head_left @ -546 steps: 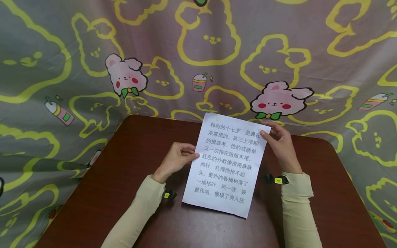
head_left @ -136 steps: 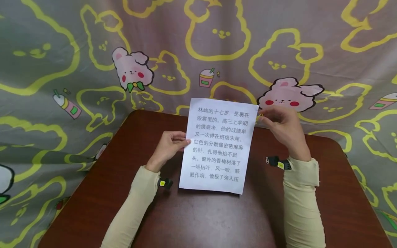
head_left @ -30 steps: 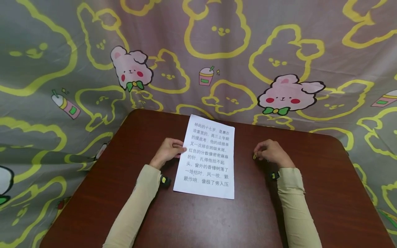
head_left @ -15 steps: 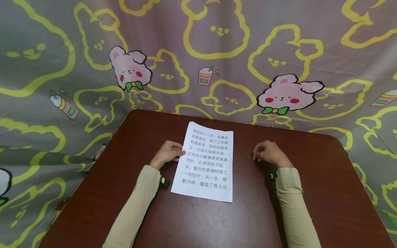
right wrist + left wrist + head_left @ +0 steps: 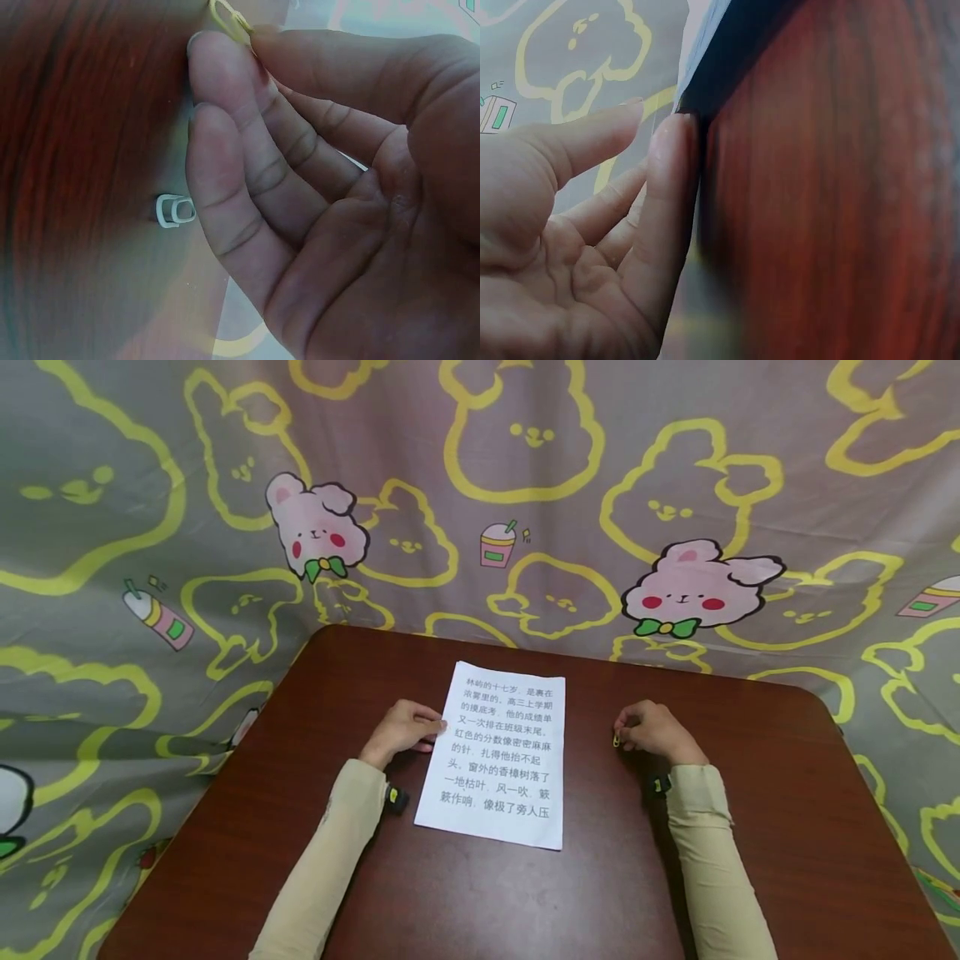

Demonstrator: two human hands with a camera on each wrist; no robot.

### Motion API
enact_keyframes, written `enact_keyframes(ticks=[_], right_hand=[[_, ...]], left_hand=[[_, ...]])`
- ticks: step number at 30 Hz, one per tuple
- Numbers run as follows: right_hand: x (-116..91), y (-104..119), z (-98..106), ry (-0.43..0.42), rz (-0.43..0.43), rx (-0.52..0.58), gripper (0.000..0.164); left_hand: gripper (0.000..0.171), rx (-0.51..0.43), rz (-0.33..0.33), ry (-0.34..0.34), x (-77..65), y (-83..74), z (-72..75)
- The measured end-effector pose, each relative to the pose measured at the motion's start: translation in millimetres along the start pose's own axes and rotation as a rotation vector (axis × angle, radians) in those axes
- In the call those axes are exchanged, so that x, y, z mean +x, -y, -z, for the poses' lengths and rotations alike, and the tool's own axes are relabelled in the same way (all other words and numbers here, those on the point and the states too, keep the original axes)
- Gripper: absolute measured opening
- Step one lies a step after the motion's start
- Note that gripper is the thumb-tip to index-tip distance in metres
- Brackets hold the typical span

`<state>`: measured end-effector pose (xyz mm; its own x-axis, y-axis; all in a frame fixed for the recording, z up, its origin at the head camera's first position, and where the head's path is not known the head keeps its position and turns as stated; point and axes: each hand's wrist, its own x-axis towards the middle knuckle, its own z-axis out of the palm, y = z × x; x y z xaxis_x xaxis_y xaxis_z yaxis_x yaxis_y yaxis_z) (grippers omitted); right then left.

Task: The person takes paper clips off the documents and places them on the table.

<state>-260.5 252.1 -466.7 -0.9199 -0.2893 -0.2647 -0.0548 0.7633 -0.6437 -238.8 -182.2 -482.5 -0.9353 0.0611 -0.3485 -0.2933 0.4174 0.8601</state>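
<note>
A white sheet of paper [image 5: 495,756] printed with lines of Chinese characters lies on the table, left of its middle. My left hand [image 5: 405,731] rests at the paper's left edge, its fingers loosely bent. In the left wrist view, the left hand [image 5: 592,232] has thumb and fingers apart, one fingertip right at the paper's edge [image 5: 705,45]. To the right of the sheet, my right hand [image 5: 654,731] pinches a yellow paper clip [image 5: 617,740] between thumb and finger, low over the table. The right wrist view shows this paper clip [image 5: 229,21] at the fingertips.
A white paper clip [image 5: 174,211] lies on the dark wooden table [image 5: 480,910], beside the right hand's fingers; the head view hides it. Behind the table hangs a curtain [image 5: 420,435] printed with cartoon rabbits.
The paper, held up earlier with clips on it, has come down onto the table. My right hand has taken the yellow paper clip off and moved it down to the right.
</note>
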Motion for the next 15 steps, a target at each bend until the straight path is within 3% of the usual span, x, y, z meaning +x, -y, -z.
enact_keyframes(ticks=[10,15], right_hand=[[-7,9,1,-0.022,0.036,-0.029,0.011],[-18,15,-3,-0.088,0.107,-0.045,0.012]], left_hand=[[0.028,-0.026,-0.033,-0.004,-2.4,5.3,11.3],[0.031,0.021,-0.109,-0.051,-9.2,13.9,18.3]])
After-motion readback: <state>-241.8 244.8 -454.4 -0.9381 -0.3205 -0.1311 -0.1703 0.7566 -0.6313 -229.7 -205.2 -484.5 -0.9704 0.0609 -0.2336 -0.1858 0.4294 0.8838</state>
